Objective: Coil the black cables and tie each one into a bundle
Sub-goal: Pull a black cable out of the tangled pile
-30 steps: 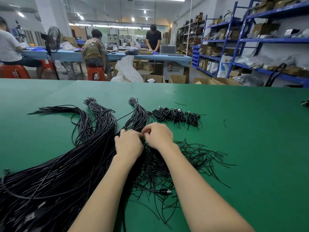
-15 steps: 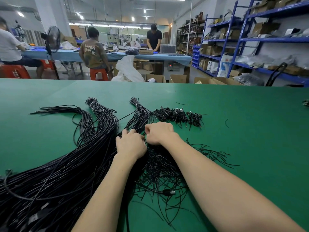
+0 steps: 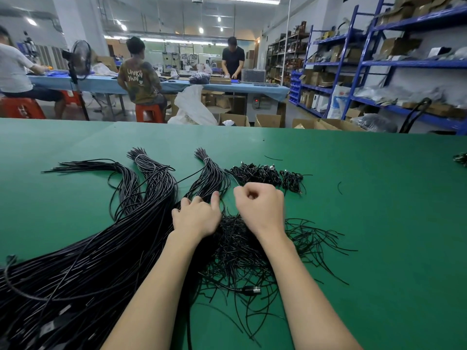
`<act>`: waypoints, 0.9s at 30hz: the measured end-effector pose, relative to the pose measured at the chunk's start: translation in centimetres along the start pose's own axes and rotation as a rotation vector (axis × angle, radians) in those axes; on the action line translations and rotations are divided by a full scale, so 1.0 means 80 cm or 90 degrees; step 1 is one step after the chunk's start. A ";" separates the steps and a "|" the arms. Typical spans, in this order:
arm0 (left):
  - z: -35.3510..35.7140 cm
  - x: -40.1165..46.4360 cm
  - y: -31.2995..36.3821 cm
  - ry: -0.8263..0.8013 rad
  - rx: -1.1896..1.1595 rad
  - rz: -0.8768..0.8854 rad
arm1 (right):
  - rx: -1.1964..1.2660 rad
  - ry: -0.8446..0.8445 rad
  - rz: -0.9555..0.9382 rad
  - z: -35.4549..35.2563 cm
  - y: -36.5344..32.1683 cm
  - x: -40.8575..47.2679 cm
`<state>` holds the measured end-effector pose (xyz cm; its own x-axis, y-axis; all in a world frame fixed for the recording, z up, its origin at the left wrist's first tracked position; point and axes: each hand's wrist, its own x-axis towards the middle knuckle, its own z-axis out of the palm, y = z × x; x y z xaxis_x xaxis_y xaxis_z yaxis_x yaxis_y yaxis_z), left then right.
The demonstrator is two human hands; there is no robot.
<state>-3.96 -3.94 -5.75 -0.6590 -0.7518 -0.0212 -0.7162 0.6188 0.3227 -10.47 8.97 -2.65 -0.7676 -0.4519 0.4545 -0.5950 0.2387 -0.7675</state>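
Observation:
Long black cables (image 3: 88,261) fan across the left of the green table (image 3: 379,223), some banded at their far ends (image 3: 140,157). A tangle of short thin black ties (image 3: 240,251) lies under my wrists, with a cable's plug (image 3: 251,290) at its near edge. Small coiled, tied bundles (image 3: 255,173) sit just beyond my hands. My left hand (image 3: 195,215) rests knuckles-up on the cables, fingers curled over one strand, thumb raised. My right hand (image 3: 260,208) is a closed fist beside it, a thin black strand pinched at the thumb.
A short loose wire (image 3: 340,188) lies on the cloth to the right, and another small bundle (image 3: 461,159) shows at the right edge. Beyond the table's far edge are cardboard boxes (image 3: 267,121), blue shelving (image 3: 366,64) and people at a blue bench.
My hands were pinched together over the tie tangle. They have since drawn apart, the right fist moving right and slightly away, the left settling onto the cables.

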 end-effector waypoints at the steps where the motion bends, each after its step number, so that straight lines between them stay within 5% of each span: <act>1: 0.000 0.000 0.000 -0.004 -0.009 -0.005 | 0.058 0.015 0.019 -0.007 0.000 -0.007; 4: 0.002 -0.003 -0.001 0.046 -0.030 0.029 | 0.169 0.052 0.106 -0.027 0.009 -0.020; 7: -0.009 -0.005 0.000 0.162 -0.274 0.164 | 0.241 0.031 0.202 -0.041 0.020 -0.021; 12: -0.028 -0.020 0.014 -0.204 -0.425 0.357 | 0.527 0.074 0.242 -0.040 0.027 -0.010; 18: -0.040 -0.023 0.005 -0.216 -0.353 0.362 | 0.607 0.189 0.259 -0.046 0.043 -0.001; 20: -0.040 -0.022 0.009 -0.115 -0.434 0.314 | 0.525 0.123 0.306 -0.047 0.043 -0.006; 23: -0.042 -0.020 0.024 -0.024 -0.669 0.224 | 0.391 -0.189 0.333 -0.040 0.033 -0.019; 25: -0.044 -0.019 0.032 -0.011 -0.707 0.223 | 0.322 -0.372 0.269 -0.030 0.021 -0.028; 27: -0.045 -0.023 0.035 0.009 -0.688 0.244 | 0.313 -0.437 0.212 -0.018 0.013 -0.034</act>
<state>-3.92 -1.61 -1.37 -0.7839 -0.5631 0.2617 0.1069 0.2928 0.9502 -9.34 11.73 -4.07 -0.4769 -0.8759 -0.0737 -0.0784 0.1258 -0.9890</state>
